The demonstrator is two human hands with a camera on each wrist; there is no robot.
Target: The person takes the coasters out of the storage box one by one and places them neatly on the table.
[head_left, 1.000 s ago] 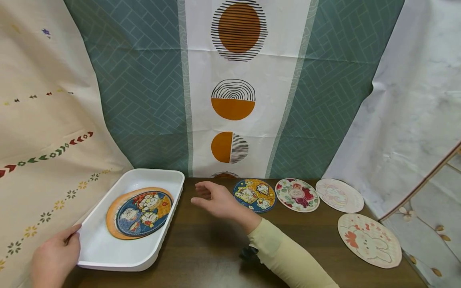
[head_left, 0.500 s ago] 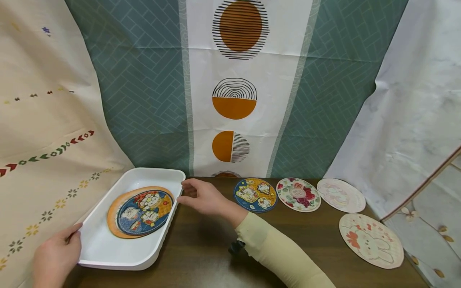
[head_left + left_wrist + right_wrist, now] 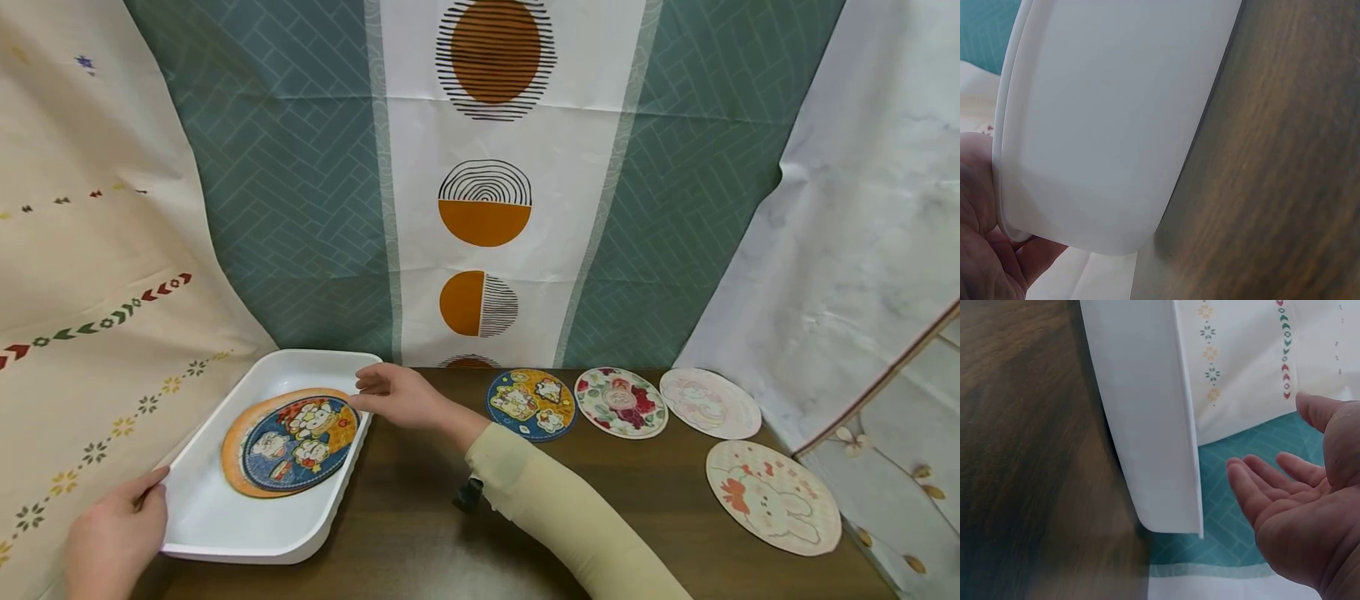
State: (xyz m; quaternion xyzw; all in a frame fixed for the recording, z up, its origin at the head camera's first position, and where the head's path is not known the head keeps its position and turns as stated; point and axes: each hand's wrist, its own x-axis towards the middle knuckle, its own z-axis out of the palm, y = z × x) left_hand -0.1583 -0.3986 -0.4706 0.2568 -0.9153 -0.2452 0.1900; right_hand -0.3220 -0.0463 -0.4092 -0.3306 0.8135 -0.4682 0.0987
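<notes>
My left hand (image 3: 120, 529) pinches the left rim of a white plastic tray (image 3: 202, 529); the left wrist view shows fingers under the rim and the rest of the hand beside it. Inside the tray lies a round blue-and-orange mat (image 3: 307, 450) with cartoon animals, overlapping an orange round mat (image 3: 234, 467) beneath it. My right hand (image 3: 405, 398) hovers over the tray's far right rim, holding nothing. In the right wrist view its fingers (image 3: 1249, 490) are loosely bent and the thumb stands apart from them, off the tray's edge.
Several round mats lie on the dark wooden table (image 3: 420, 542) to the right: a blue-and-orange one (image 3: 531, 406), a floral one (image 3: 621, 403), a pale one (image 3: 710, 404) and a rabbit one (image 3: 772, 497). Patterned cloths (image 3: 300, 208) hang behind and at both sides.
My right hand has moved left from over the table to the tray's right rim. The left hand keeps its grip and the tray and mats stay in place.
</notes>
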